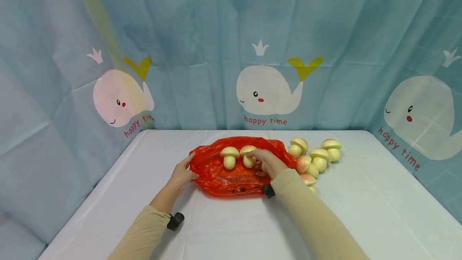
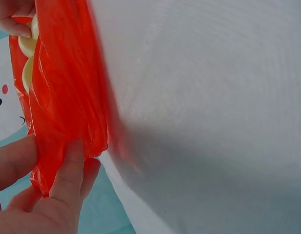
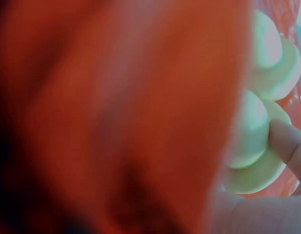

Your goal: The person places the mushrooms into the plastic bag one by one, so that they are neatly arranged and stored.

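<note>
Pale-yellow mushroom-shaped piece (image 1: 249, 163) is sitting inside the crinkled red plastic bag (image 1: 221, 188); my right fingers (image 1: 259, 155) are pinching it, my left fingers (image 1: 187, 161) gripping the bag. I'm apparently placing it, next needing to release.

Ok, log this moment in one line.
left hand: grips red bag; right hand: touches mushroom in bag; second mushroom: in bag; other mushrooms: on table, right of bag

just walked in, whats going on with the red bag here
A person's left hand holds the left edge of the open red plastic bag. Their right hand has its fingers on one mushroom inside it, beside a second mushroom. Five more mushrooms show on the white table, right of the bag.
</note>
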`<state>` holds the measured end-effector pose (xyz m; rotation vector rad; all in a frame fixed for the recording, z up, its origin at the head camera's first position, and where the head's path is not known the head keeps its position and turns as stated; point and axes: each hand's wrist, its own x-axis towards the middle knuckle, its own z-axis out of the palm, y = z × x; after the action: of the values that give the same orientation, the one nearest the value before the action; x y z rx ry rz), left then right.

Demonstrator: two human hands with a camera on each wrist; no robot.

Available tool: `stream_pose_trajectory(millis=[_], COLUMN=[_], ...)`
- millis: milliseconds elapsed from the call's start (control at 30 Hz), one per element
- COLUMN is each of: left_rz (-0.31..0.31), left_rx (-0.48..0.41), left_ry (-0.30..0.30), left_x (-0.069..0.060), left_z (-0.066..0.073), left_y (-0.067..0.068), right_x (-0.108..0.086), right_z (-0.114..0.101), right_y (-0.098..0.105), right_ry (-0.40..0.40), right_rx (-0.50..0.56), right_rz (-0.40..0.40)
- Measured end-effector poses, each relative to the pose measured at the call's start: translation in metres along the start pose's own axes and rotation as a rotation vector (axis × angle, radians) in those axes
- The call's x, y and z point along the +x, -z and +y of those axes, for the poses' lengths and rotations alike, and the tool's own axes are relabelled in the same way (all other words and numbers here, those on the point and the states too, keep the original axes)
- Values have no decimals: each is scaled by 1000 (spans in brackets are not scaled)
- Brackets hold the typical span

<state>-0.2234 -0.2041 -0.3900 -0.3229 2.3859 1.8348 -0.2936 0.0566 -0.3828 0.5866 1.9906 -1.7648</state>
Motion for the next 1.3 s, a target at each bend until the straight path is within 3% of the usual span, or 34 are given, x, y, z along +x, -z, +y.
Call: stream_pose_trajectory(millis=[267,467,733,1300], left_rz=[3,-4,-16,-13], left_rx=[5,4,-9,-14], left_ry=[7,9,4,-2], left_x=[0,0,-1,1], left_z=[1,1,1,-1], left_y=[0,-1,0,0], right_x=[12,10,-12,-50], right_z=[-2,-8,-16,-22], right_y=[-1,1,13,66], right_ry=[-49,-88,-4,153], right_rx=[-3,-59,-90,-170], right_rz=[17,45,7,-56])
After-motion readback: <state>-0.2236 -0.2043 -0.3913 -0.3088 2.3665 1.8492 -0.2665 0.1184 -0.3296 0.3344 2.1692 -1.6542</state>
